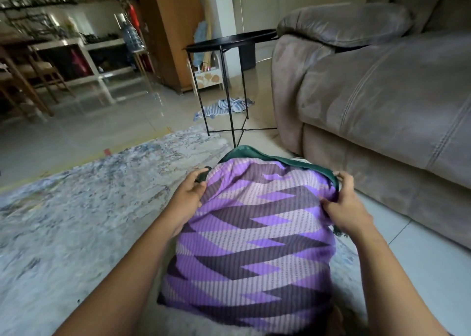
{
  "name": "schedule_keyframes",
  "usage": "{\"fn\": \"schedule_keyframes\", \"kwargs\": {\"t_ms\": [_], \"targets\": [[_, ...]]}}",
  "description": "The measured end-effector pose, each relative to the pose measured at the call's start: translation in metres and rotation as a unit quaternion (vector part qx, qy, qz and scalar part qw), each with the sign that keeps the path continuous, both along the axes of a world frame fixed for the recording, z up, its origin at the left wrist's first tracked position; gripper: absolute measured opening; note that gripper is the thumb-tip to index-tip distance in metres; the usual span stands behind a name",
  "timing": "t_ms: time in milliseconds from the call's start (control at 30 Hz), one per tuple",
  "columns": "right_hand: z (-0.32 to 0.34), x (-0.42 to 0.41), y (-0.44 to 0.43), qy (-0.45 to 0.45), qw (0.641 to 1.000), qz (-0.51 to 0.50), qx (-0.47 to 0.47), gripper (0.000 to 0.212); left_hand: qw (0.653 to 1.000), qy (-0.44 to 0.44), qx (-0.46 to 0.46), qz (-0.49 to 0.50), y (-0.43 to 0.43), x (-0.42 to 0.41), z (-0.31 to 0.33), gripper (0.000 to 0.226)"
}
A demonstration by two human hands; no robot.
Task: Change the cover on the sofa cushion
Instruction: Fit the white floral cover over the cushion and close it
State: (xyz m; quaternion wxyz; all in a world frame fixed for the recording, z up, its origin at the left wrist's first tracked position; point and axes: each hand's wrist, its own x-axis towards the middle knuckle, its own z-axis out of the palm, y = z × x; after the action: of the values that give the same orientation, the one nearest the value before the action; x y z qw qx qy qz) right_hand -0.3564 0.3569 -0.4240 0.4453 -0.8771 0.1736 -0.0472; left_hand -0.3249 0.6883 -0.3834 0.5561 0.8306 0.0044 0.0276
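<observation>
Purple cover (254,233) corners pinched in left fingers (196,177), right fingers (345,181)

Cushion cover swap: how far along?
Looks mostly done: the purple cover is filled out along nearly its whole length. In hand: the left hand and the right hand each grip a far corner of its open end. Left: green fabric shows past that edge, so the end is not closed. One view cannot tell whether the cover is going on or coming off.

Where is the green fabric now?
Head view, centre: the green fabric peeks out at the far edge of the purple cushion, left of the sofa.
</observation>
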Motion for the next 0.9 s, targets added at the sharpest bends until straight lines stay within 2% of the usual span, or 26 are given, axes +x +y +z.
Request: {"fn": "schedule_keyframes", "kwargs": {"t_ms": [67, 133, 200, 267, 300, 333, 400, 467, 533, 633, 733, 800, 900], "targets": [[0.004, 0.003, -0.001, 0.033, 0.999, 0.026, -0.024, 0.068, 1.0, 0.01, 0.011, -0.004, 0.0, -0.002, -0.002, 0.033], [0.008, 0.006, -0.006, 0.074, 0.995, 0.044, -0.051, 0.072, 0.998, -0.023, 0.05, -0.005, -0.003, -0.007, -0.009, 0.036], [0.012, 0.009, -0.008, 0.104, 0.99, 0.045, -0.082, 0.072, 0.993, -0.057, 0.098, -0.018, -0.01, -0.016, -0.016, 0.031], [0.017, 0.01, 0.0, 0.114, 0.979, 0.029, -0.165, 0.061, 0.989, -0.089, 0.114, -0.027, -0.018, -0.03, -0.023, 0.024], [0.021, 0.011, 0.009, 0.074, 0.977, 0.028, -0.198, 0.055, 0.988, -0.103, 0.111, -0.027, -0.022, -0.037, -0.026, 0.02], [0.024, 0.013, 0.019, -0.003, 0.978, 0.043, -0.203, 0.052, 0.987, -0.114, 0.106, -0.027, -0.024, -0.045, -0.029, 0.015], [0.028, 0.015, 0.045, -0.178, 0.965, 0.11, -0.157, 0.059, 0.988, -0.123, 0.084, -0.03, -0.028, -0.059, -0.03, 0.015], [0.033, 0.016, 0.064, -0.249, 0.946, 0.165, -0.127, 0.065, 0.988, -0.135, 0.056, -0.052, -0.031, -0.073, -0.031, 0.015], [0.038, 0.012, 0.076, -0.226, 0.946, 0.197, -0.119, 0.073, 0.986, -0.144, 0.044, -0.073, -0.031, -0.089, -0.027, 0.013], [0.042, 0.009, 0.082, -0.161, 0.942, 0.223, -0.194, 0.083, 0.992, -0.109, -0.017, -0.057, -0.023, -0.104, -0.025, 0.012], [0.041, 0.008, 0.085, -0.19, 0.934, 0.21, -0.216, 0.069, 0.987, -0.076, -0.14, 0.03, -0.009, -0.108, -0.012, 0.014], [0.038, 0.005, 0.088, -0.217, 0.928, 0.203, -0.225, 0.059, 0.981, -0.11, -0.137, 0.088, 0.0, -0.104, 0.003, 0.027], [0.033, 0.002, 0.088, -0.233, 0.909, 0.232, -0.258, 0.064, 0.968, -0.162, -0.093, 0.166, 0.011, -0.091, 0.022, 0.031]]}}
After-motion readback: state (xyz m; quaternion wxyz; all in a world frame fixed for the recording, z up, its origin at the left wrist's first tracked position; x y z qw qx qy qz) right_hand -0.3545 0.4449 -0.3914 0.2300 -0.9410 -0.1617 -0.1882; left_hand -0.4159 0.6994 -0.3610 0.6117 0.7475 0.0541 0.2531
